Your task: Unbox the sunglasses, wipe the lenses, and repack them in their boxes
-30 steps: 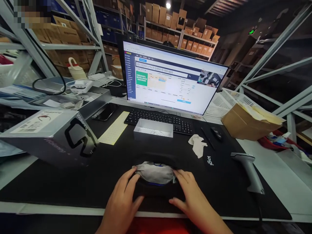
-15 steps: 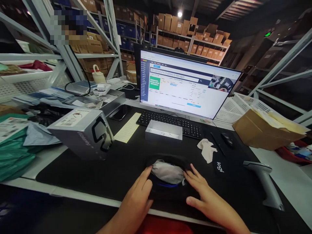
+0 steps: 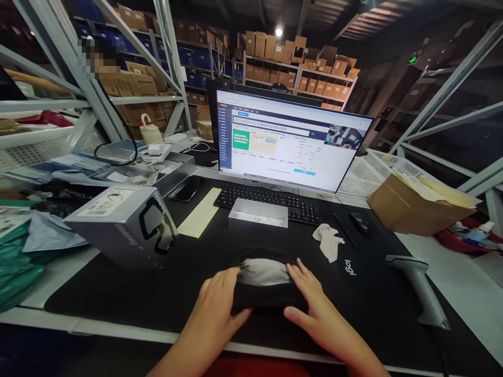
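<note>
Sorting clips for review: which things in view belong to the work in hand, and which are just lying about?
Seems part of the job:
grey bundle, between the left hand and right hand
black material on its near side

Apparently just lying about, untouched:
yellow sheet
phone
crumpled cloth
mouse
handheld scanner
printed grey box (role unclear)

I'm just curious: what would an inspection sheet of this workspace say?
Surface: black flat desk mat
Handled item: soft grey fabric bundle; black material below, indistinct
Clutter: open silver rectangular box, crumpled white cloth, grey pistol-shaped scanner, yellow paper sheet
Fingers: those of the left hand and right hand meet the bundle's opposite ends
Cables: black looped cable, thin white cables
Surroundings: lit flat monitor, grey metal racks, brown cardboard boxes
</note>
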`<state>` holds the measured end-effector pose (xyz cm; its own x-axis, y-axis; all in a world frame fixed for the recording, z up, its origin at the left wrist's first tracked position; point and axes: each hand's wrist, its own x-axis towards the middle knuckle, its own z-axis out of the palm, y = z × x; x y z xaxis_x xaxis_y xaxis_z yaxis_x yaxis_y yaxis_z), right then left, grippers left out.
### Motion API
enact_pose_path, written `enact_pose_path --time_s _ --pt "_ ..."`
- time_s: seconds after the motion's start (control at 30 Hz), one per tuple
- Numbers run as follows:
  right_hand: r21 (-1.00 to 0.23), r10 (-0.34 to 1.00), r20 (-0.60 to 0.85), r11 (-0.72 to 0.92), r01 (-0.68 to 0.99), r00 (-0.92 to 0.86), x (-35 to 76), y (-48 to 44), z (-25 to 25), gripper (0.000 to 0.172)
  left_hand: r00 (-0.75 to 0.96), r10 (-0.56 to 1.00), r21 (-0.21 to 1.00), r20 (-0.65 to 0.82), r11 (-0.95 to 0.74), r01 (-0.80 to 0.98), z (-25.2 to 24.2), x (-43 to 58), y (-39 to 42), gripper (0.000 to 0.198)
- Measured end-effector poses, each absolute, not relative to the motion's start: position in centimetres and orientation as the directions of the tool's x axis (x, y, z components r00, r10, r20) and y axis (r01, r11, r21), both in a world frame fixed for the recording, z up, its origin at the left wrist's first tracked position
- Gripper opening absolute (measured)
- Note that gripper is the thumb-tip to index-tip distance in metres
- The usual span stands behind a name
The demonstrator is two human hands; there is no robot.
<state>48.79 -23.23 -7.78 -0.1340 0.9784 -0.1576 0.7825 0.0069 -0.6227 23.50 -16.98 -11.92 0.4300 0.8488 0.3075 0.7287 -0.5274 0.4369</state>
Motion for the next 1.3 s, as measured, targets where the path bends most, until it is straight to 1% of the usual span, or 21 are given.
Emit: enact_pose_path --time_s 0.07,0.13,0.2,0.3,0.43,0.53,0.6,0.67,0.73,0.8,0.87,0.93,1.0,1.1,1.13,1.2,1.23,1.3 --pt "-0.531 0.984 -0.108 0.062 0.845 -0.140 47.8 -22.4 -7.4 0.081 0.449 0.818 0.384 0.360 -0.569 0.728 -12.8 23.3 -17.0 0.069" --pt "-0.431 0.982 -0.046 0.148 0.890 -0.186 47.0 -21.4 -7.0 0.087 0.442 0.809 0.313 0.388 -0.567 0.762 -13.2 23.2 -17.1 0.074" --pt "-0.348 0.967 0.005 0.241 0.906 -0.255 46.5 -20.4 -6.9 0.093 0.419 0.821 0.252 0.389 -0.532 0.808 -13.2 23.1 -17.2 0.074" --pt "-0.261 0.949 0.036 0.312 0.913 -0.314 46.5 -19.4 -7.1 0.091 0.402 0.847 0.194 0.348 -0.485 0.853 -12.6 23.2 -17.3 0.070" --pt "-0.224 0.952 0.032 0.304 0.926 -0.304 46.7 -19.2 -7.6 0.097 0.419 0.860 0.136 0.293 -0.471 0.872 -11.5 23.5 -17.3 0.075" --pt "-0.273 0.929 0.055 0.367 0.889 -0.367 46.8 -19.6 -7.7 0.096 0.446 0.838 0.117 0.315 -0.501 0.858 -11.6 23.2 -17.3 0.085" --pt "-0.319 0.893 0.099 0.446 0.836 -0.439 47.2 -19.9 -7.7 0.088 0.462 0.801 0.132 0.381 -0.542 0.830 -12.2 22.8 -17.4 0.086" --pt "-0.333 0.860 0.158 0.510 0.793 -0.486 47.9 -20.2 -7.7 0.076 0.469 0.755 0.156 0.458 -0.588 0.794 -12.8 22.3 -17.7 0.078" --pt "-0.330 0.841 0.215 0.542 0.773 -0.497 48.7 -20.5 -7.7 0.063 0.456 0.723 0.172 0.519 -0.611 0.772 -13.2 21.8 -18.0 0.068" --pt "-0.343 0.835 0.266 0.550 0.762 -0.482 49.3 -20.6 -7.4 0.061 0.413 0.710 0.190 0.570 -0.603 0.775 -13.4 21.3 -18.2 0.059" --pt "-0.351 0.829 0.304 0.556 0.753 -0.470 49.4 -20.4 -6.7 0.071 0.365 0.722 0.237 0.588 -0.585 0.775 -13.5 21.0 -18.1 0.052" --pt "-0.336 0.814 0.312 0.577 0.744 -0.490 49.0 -19.6 -5.9 0.090 0.344 0.759 0.323 0.553 -0.576 0.751 -13.8 20.7 -18.0 0.051" --pt "-0.314 0.801 0.280 0.597 0.739 -0.529 48.1 -18.3 -5.0 0.105 0.348 0.804 0.413 0.482 -0.559 0.719 -14.4 20.5 -17.8 0.057" --pt "-0.319 0.814 0.182 0.580 0.750 -0.552 46.6 -15.9 -4.4 0.120 0.329 0.853 0.486 0.405 -0.506 0.713 -15.8 20.3 -17.5 0.074" --pt "-0.330 0.821 0.150 0.567 0.755 -0.551 46.2 -15.2 -4.3 0.124 0.316 0.866 0.500 0.388 -0.486 0.717 -16.3 20.1 -17.3 0.079" --pt "-0.357 0.825 0.119 0.555 0.751 -0.553 45.6 -14.4 -4.5 0.129 0.290 0.881 0.514 0.375 -0.458 0.726 -16.9 19.6 -16.9 0.081" --pt "-0.372 0.821 0.122 0.559 0.741 -0.558 45.5 -14.2 -4.7 0.129 0.280 0.885 0.517 0.371 -0.448 0.729 -17.0 19.4 -16.6 0.080" --pt "-0.396 0.808 0.158 0.579 0.713 -0.568 45.5 -14.3 -5.2 0.125 0.282 0.897 0.529 0.341 -0.431 0.731 -16.5 19.0 -16.1 0.070"
